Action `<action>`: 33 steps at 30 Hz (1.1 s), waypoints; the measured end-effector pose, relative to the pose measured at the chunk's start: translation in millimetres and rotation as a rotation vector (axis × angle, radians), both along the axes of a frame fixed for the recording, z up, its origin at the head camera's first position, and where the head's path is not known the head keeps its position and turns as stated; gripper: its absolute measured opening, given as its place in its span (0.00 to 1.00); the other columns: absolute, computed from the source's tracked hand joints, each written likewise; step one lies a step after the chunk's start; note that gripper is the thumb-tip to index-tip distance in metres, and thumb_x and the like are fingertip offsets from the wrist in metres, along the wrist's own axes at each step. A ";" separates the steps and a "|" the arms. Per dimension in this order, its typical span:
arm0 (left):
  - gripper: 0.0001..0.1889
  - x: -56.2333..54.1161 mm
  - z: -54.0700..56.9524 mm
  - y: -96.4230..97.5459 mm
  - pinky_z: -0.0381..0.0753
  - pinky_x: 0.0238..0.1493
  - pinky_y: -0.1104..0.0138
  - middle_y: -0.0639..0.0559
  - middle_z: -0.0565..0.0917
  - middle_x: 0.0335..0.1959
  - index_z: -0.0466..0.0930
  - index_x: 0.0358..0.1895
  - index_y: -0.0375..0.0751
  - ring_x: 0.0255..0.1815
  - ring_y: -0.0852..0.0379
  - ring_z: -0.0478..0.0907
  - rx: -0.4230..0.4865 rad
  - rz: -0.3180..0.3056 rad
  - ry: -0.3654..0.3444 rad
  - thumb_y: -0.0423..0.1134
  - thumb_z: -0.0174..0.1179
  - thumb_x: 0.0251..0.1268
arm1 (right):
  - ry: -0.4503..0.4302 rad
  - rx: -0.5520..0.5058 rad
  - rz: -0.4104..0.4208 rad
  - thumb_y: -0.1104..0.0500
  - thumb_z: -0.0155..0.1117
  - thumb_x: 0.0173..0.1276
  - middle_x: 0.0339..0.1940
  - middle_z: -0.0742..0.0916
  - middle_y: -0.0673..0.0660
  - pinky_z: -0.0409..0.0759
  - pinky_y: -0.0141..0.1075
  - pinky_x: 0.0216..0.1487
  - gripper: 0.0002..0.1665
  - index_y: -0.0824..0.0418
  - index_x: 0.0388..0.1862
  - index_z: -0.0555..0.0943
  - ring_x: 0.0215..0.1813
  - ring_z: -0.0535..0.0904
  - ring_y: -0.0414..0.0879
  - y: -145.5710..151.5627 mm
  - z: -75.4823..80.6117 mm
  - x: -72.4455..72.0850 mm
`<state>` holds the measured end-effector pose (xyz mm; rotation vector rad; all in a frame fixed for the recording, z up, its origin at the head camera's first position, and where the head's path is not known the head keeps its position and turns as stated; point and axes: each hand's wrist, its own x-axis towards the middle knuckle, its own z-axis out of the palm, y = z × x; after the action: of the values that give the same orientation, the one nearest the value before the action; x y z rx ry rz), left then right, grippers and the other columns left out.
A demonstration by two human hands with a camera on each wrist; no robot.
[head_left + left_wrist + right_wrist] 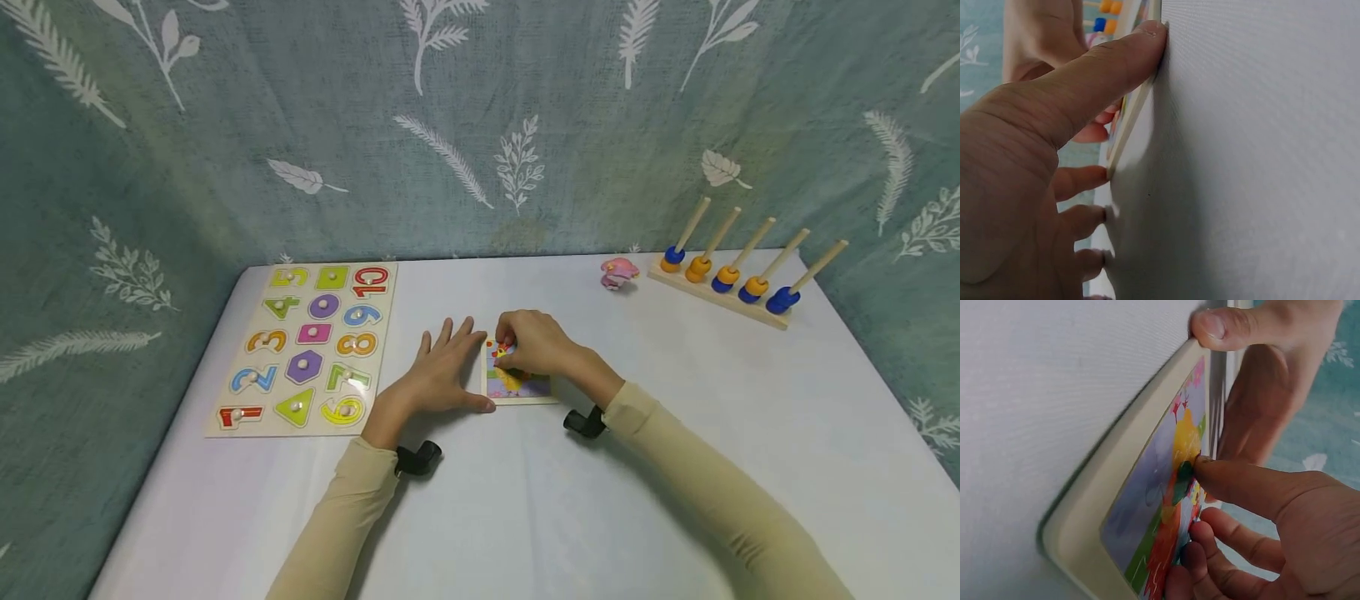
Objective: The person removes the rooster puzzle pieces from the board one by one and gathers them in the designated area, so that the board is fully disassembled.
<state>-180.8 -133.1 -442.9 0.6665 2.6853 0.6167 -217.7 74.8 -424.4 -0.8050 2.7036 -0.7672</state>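
Our left hand [438,371] lies flat on the white table [675,467] with its fingers spread. Its thumb [1107,65] pushes against the near edge of the little picture puzzle [517,385]. We think it sits there so the puzzle cannot slide away.

Our right hand [536,343] is curled on top of the puzzle, right next to the left hand. Its thumb [1241,487] and fingertips pinch and press a small colored piece [1182,481] down into the picture, by the yellow and red parts. The bent fingers let the tips push just on that one spot.

Out past the left hand lies a number board [303,346] with little knobs. Far off beyond the right hand stands a peg rack [738,279] with blue and orange rings, and a small pink toy [618,272] sits just beside it.
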 end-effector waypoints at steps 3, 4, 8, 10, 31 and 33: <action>0.59 -1.1 0.8 -0.1 0.30 0.73 0.37 0.43 0.43 0.82 0.54 0.80 0.46 0.80 0.38 0.31 0.006 0.001 -0.001 0.64 0.76 0.46 | -0.014 -0.011 -0.015 0.54 0.80 0.57 0.36 0.83 0.53 0.75 0.42 0.44 0.18 0.60 0.40 0.82 0.39 0.77 0.47 0.5 0.9 -1.6; 0.59 -1.3 0.7 0.0 0.30 0.73 0.38 0.44 0.42 0.82 0.54 0.80 0.46 0.80 0.38 0.31 0.006 -0.001 -0.002 0.64 0.75 0.47 | -0.015 -0.010 -0.015 0.54 0.80 0.57 0.36 0.83 0.53 0.75 0.42 0.44 0.19 0.60 0.40 0.82 0.39 0.76 0.47 0.9 1.2 -1.5; 0.59 -1.4 0.5 -0.1 0.29 0.73 0.38 0.44 0.42 0.82 0.53 0.80 0.46 0.80 0.39 0.30 0.008 -0.006 -0.001 0.64 0.75 0.47 | -0.018 -0.013 -0.024 0.53 0.79 0.57 0.37 0.83 0.53 0.75 0.43 0.45 0.19 0.60 0.41 0.82 0.39 0.77 0.48 2.4 2.0 0.4; 0.59 -1.4 -0.2 -0.7 0.29 0.73 0.39 0.45 0.42 0.82 0.53 0.80 0.46 0.80 0.39 0.29 0.013 -0.009 0.002 0.64 0.75 0.47 | -0.020 -0.019 -0.034 0.54 0.79 0.58 0.38 0.83 0.53 0.76 0.43 0.46 0.19 0.60 0.42 0.82 0.40 0.77 0.48 2.3 1.9 2.5; 0.60 0.7 -3.0 -2.7 0.27 0.73 0.40 0.45 0.42 0.82 0.53 0.80 0.46 0.80 0.41 0.29 0.039 0.000 -0.002 0.65 0.75 0.45 | 0.159 0.129 -0.007 0.54 0.77 0.59 0.39 0.81 0.54 0.77 0.41 0.36 0.22 0.59 0.52 0.84 0.34 0.76 0.46 -8.0 6.9 14.1; 0.60 0.6 -2.7 -2.5 0.27 0.73 0.40 0.46 0.42 0.82 0.52 0.80 0.46 0.80 0.41 0.29 0.040 0.000 -0.002 0.65 0.75 0.45 | 0.167 0.115 0.004 0.56 0.77 0.59 0.39 0.80 0.54 0.77 0.40 0.37 0.22 0.61 0.51 0.84 0.33 0.75 0.46 -8.3 7.9 14.4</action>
<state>-180.2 -135.6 -445.6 0.6766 2.6776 0.6723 -203.3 66.5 -416.5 -0.8836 2.8604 -0.5600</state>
